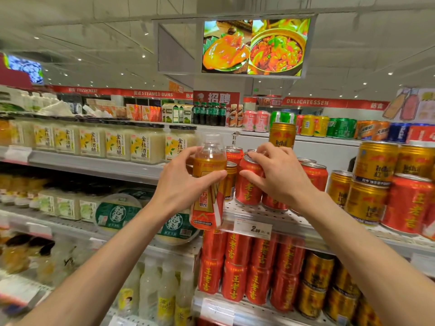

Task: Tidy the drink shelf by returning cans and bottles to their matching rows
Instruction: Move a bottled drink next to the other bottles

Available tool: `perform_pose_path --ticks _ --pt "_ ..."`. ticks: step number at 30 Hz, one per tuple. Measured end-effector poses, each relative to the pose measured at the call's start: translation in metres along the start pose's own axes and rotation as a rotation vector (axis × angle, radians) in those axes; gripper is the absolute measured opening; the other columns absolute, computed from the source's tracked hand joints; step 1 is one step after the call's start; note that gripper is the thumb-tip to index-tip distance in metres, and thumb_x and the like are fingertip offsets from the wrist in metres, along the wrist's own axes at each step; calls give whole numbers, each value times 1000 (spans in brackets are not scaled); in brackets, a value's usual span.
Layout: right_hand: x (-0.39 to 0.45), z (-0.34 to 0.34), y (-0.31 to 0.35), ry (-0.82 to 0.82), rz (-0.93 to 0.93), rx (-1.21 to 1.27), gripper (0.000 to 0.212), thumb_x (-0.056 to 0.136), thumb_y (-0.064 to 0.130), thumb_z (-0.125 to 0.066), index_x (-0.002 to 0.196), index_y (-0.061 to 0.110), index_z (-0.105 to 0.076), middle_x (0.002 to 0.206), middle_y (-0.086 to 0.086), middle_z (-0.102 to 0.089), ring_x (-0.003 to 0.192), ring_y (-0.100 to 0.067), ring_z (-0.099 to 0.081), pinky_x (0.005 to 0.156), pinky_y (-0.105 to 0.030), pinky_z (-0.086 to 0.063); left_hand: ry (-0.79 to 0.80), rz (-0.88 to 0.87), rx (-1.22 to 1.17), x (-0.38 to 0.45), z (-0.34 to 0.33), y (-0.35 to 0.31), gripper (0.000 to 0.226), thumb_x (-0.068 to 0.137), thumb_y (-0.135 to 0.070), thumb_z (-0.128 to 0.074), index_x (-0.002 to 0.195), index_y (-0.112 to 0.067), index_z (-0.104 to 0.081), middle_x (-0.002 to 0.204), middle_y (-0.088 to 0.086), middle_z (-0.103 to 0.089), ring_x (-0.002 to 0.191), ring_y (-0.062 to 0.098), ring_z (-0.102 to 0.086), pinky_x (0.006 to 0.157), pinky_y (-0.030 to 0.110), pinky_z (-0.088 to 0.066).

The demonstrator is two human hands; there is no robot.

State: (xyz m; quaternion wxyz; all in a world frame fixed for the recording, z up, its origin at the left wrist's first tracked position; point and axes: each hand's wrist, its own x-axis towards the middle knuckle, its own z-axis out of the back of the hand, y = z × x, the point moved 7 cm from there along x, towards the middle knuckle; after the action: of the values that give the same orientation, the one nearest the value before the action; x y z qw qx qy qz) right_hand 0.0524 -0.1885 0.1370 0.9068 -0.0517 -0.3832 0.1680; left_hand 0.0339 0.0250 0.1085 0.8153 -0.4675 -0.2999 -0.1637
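Note:
My left hand point(181, 182) grips a clear plastic bottle point(208, 184) of amber drink with an orange and red label, held upright in front of the shelf's left end. My right hand point(275, 172) is closed over the top of a red herbal tea can point(248, 188) that stands at the front of the perforated white shelf point(256, 214). More red cans point(314, 175) stand behind and beside it. A gold Red Bull can point(282, 135) sits on top of the red cans behind my right hand. A small gold can point(230, 180) stands between the bottle and the red can.
Gold Red Bull cans point(374, 165) and red cans point(407, 205) are stacked to the right. Below are rows of red cans point(237, 267) and gold cans point(317, 285). Jars of rice wine point(143, 144) fill the left shelves. A price tag point(253, 229) hangs on the shelf edge.

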Motion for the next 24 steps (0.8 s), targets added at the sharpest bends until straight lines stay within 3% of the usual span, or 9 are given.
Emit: perform_pose_path --ticks 8,12,14,17,20,24 --pt "-5 -14 -4 27 -20 61 62 95 61 -51 145 26 -46 145 2 -57 138 -19 -47 123 -48 -20 9 3 -24 2 -2 -1 89 71 -66 -79 146 -29 -49 139 -7 -60 122 11 -56 103 37 -49" --pt "-8 -15 -4 13 -26 77 67 97 58 -50 153 24 -37 161 -2 -37 149 -21 -32 126 -50 -12 20 8 -54 3 -3 -1 84 72 -66 -79 144 -31 -51 135 -8 -62 120 11 -57 104 40 -51" --pt "-14 -10 -3 -53 -28 138 65 97 52 -54 152 21 -40 161 -5 -38 149 -23 -32 126 -48 -15 25 17 -70 2 -3 0 84 73 -66 -78 144 -30 -50 134 -8 -62 119 11 -58 103 43 -52" --pt "-29 5 -4 -172 -65 297 53 95 40 -61 141 14 -53 148 -8 -51 139 -23 -43 119 -46 -33 33 44 -118 0 -4 3 81 73 -67 -78 140 -32 -51 126 -11 -63 114 9 -61 94 47 -59" --pt "-51 16 4 -222 -78 460 39 94 36 -65 125 14 -64 127 -1 -62 121 -14 -54 106 -34 -46 49 74 -185 -4 -7 7 75 75 -64 -78 137 -32 -52 117 -14 -65 106 5 -65 83 45 -63" --pt "-77 7 20 24 -180 681 51 89 56 -63 132 29 -58 121 18 -63 111 4 -58 96 -18 -49 75 102 -279 -12 -18 7 65 78 -56 -79 133 -31 -54 112 -13 -68 99 4 -69 61 27 -62"
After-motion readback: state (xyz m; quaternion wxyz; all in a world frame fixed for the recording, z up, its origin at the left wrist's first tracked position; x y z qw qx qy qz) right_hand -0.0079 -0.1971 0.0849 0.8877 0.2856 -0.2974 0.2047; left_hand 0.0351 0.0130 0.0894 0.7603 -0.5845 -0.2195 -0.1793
